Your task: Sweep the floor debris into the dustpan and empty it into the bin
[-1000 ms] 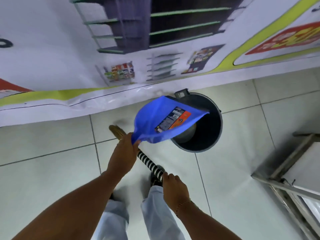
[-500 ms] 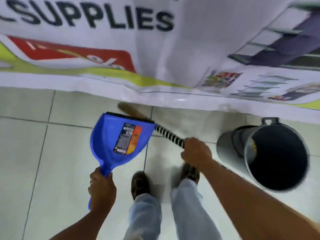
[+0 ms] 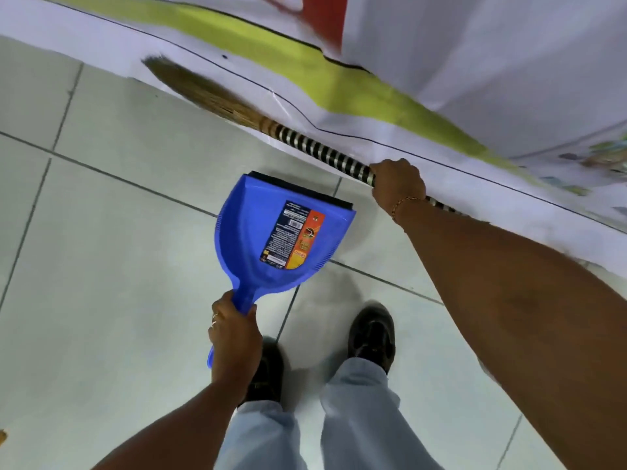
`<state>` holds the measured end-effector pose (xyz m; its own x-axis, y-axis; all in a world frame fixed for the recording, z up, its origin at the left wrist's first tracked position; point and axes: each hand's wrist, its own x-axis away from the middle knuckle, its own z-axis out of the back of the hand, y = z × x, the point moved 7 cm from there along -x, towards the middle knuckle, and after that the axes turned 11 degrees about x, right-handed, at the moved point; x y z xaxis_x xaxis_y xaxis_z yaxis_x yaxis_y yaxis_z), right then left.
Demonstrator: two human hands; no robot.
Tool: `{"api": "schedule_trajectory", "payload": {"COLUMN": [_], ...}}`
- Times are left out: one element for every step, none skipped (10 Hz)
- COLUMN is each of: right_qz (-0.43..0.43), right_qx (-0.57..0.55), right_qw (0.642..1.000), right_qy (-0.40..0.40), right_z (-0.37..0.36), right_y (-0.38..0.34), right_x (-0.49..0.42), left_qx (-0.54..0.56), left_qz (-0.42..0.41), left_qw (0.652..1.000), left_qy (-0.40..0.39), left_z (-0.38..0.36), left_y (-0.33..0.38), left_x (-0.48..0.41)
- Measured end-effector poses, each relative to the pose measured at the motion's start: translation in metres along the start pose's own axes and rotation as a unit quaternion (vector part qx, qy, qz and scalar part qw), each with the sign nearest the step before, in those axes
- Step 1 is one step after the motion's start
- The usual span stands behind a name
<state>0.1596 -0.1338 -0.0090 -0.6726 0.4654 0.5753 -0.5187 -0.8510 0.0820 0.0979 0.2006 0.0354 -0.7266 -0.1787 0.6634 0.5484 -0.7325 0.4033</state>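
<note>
My left hand [image 3: 234, 337] grips the handle of a blue dustpan [image 3: 251, 232], which carries a printed label and a black lip at its far edge. The pan hangs above the floor in front of my feet, its open side facing up; I see no debris in it. My right hand [image 3: 397, 184] is closed around the black-and-white striped handle of a straw broom [image 3: 203, 93]. The broom stretches up and left, its bristles lying along the foot of the banner. The bin is out of view.
A white banner [image 3: 441, 79] with green and red print runs across the top along the wall. Pale floor tiles [image 3: 101, 266] cover the rest. My two black shoes [image 3: 373, 334] and light trouser legs stand at the bottom centre.
The view has swung left, away from the dark bin, which has left the frame. The dustpan came off the bin and now hangs level. The broom reaches farther left along the banner.
</note>
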Motion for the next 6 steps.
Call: {"api": "schedule_trajectory", "payload": {"right_qz": [0.009,-0.020,-0.022,-0.034,-0.114,-0.155], "right_qx": [0.006,-0.043,-0.074,-0.095,-0.096,-0.130], "right_qw": [1.000,0.998,0.996,0.995,0.989,0.979], "right_qy": [0.006,0.049,0.048,0.000,-0.002,0.002], "right_z": [-0.024,-0.036,-0.049,-0.087,-0.117,-0.125], "right_y": [0.001,0.012,0.015,0.038,0.068,0.072], "right_x": [-0.021,-0.016,0.020,0.108,0.197,0.232], "left_qx": [-0.029,-0.078,-0.090,-0.106,-0.100,-0.115], "left_qz": [-0.013,-0.040,-0.044,-0.038,-0.040,-0.018], "left_qw": [0.999,0.995,0.991,0.981,0.975,0.974], "left_qy": [-0.013,-0.050,-0.087,-0.157,-0.196,-0.193], "left_z": [-0.018,-0.037,-0.046,-0.071,-0.107,-0.115], "left_y": [-0.002,0.000,0.003,0.021,0.046,0.057], "left_x": [-0.010,-0.016,-0.011,0.012,0.035,0.043]}}
